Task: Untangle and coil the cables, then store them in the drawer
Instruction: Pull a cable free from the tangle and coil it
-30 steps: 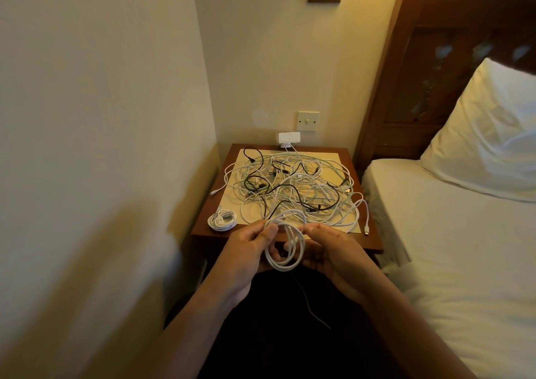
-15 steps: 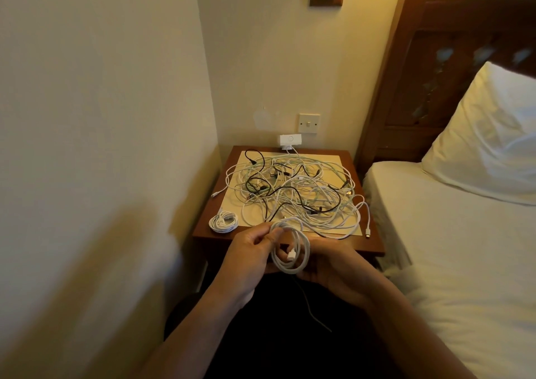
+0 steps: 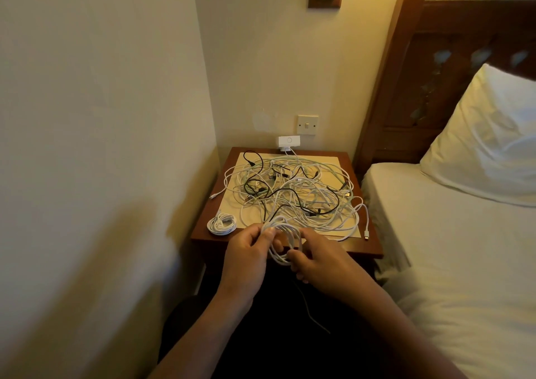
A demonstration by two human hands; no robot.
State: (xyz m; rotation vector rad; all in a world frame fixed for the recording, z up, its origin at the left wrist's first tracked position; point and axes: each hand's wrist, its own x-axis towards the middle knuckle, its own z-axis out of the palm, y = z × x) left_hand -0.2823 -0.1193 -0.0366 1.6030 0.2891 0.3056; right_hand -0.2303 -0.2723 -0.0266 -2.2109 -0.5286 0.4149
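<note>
A tangle of white and black cables (image 3: 293, 193) covers the pale mat on the wooden bedside table (image 3: 362, 248). One finished white coil (image 3: 222, 224) lies at the table's front left corner. In front of the table edge I hold a half-wound white cable coil (image 3: 285, 243) between both hands. My left hand (image 3: 248, 251) pinches its top left loops with thumb and fingers. My right hand (image 3: 319, 258) grips its lower right side, fingers curled under the loops. A thin cable end (image 3: 311, 312) hangs down below my hands. No drawer is visible.
A wall stands close on the left. The bed (image 3: 452, 248) with a white pillow (image 3: 487, 140) and wooden headboard lies on the right. A white charger (image 3: 288, 140) sits under a wall switch (image 3: 307, 124) behind the table.
My hands have lifted the coil slightly toward the table edge, and my right hand has shifted from the coil's top to its lower right side.
</note>
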